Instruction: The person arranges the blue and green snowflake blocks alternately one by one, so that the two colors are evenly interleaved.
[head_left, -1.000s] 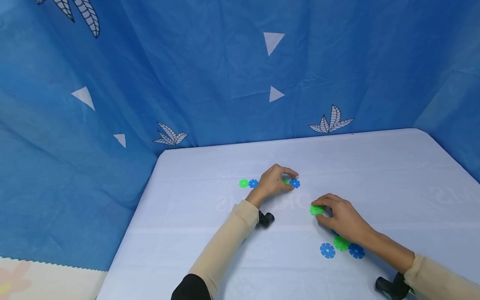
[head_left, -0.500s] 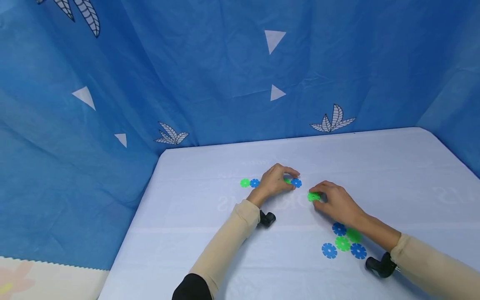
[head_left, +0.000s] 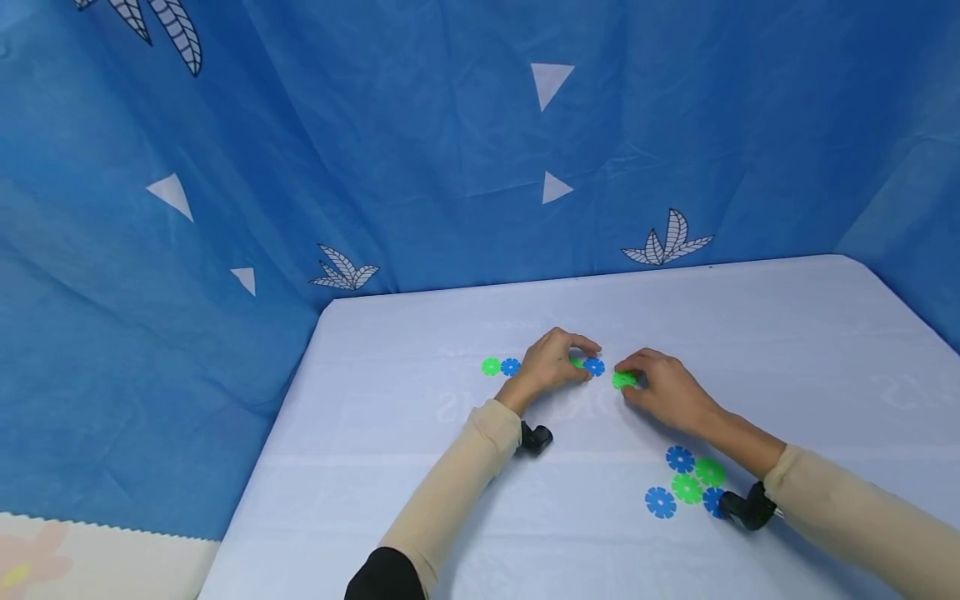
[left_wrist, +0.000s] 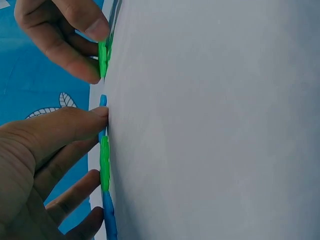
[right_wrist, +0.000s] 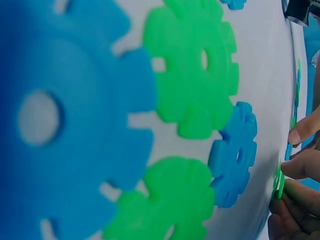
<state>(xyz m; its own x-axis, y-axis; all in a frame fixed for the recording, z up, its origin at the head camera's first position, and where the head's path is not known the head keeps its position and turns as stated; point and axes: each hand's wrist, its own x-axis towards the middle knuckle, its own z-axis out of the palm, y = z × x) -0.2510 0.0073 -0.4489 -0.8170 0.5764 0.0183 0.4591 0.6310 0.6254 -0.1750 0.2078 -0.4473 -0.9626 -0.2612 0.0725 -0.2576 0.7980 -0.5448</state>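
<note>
A row of notched discs lies on the white table, with a green disc (head_left: 491, 367) and a blue disc (head_left: 511, 367) at its left. My left hand (head_left: 551, 360) covers the middle of the row, thumb and finger on the blue end disc (head_left: 594, 367); in the left wrist view the thumb presses that blue disc (left_wrist: 103, 101). Just right of it, my right hand (head_left: 667, 390) pinches a green disc (head_left: 623, 380), which the left wrist view shows as a green edge (left_wrist: 103, 59) apart from the blue one.
Nearer the front lie loose discs, among them a blue disc (head_left: 680, 459), a green disc (head_left: 709, 472) and another blue disc (head_left: 661, 502). A black wrist device (head_left: 750, 506) hangs over one blue disc. A blue patterned curtain (head_left: 450, 150) stands behind the table.
The right hand has moved away from the front discs, up and slightly left, carrying the green disc close to the row's right end. The left hand has stayed in place.
</note>
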